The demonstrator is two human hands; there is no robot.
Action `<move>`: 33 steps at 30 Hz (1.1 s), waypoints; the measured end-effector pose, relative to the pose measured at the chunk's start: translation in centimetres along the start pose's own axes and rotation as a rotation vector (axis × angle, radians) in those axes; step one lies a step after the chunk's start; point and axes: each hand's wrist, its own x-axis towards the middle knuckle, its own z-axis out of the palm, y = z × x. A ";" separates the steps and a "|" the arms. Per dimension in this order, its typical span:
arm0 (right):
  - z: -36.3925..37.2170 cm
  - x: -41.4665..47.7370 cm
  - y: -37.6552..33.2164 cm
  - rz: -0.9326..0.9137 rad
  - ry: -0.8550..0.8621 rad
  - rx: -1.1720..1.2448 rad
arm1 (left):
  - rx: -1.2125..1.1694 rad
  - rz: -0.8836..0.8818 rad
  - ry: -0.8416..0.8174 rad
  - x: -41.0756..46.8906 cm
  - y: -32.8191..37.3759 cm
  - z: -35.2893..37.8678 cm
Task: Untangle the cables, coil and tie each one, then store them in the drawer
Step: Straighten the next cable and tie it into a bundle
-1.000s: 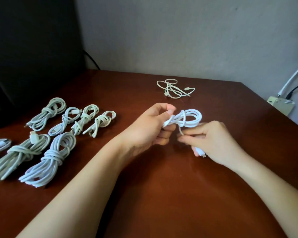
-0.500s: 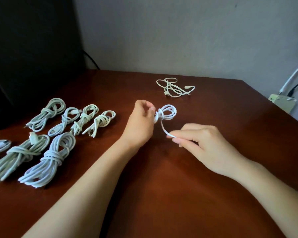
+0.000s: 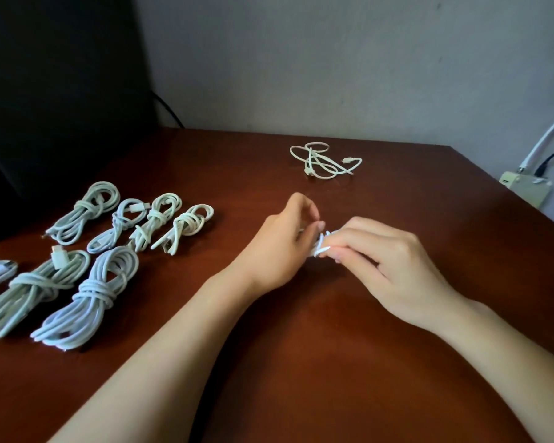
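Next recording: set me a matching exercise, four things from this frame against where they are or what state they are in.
Things:
1. loose cable
2. small cable
3. tied bundles
4. beige box

Places or states:
A. in rows on the left of the table
B. past the table's right edge, by the wall
C. gripped between left hand and right hand
D. untied, at the table's far side

Pairs: 1-D, 2-C, 3-A, 4-B
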 end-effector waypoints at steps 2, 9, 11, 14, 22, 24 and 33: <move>0.0 0.0 0.3 0.045 0.049 0.022 | -0.004 0.033 -0.079 -0.1 0.2 0.0; -0.6 0.5 0.5 0.171 0.176 0.087 | -0.059 0.081 -0.218 -0.4 0.7 0.2; -0.8 0.7 0.6 0.247 0.194 0.098 | -0.129 0.059 -0.246 -0.4 0.8 0.3; -1.1 0.7 0.8 0.372 0.202 0.167 | -0.215 0.034 -0.275 -0.5 1.0 0.4; -1.3 1.1 0.9 0.749 0.218 0.636 | -0.465 -0.051 -0.255 -0.6 1.8 0.3; -1.3 1.2 0.9 0.790 0.218 0.671 | -0.497 -0.073 -0.238 -0.5 1.8 0.1; -1.1 1.5 0.7 0.893 0.343 0.673 | -0.615 -0.121 -0.217 -0.5 2.0 0.0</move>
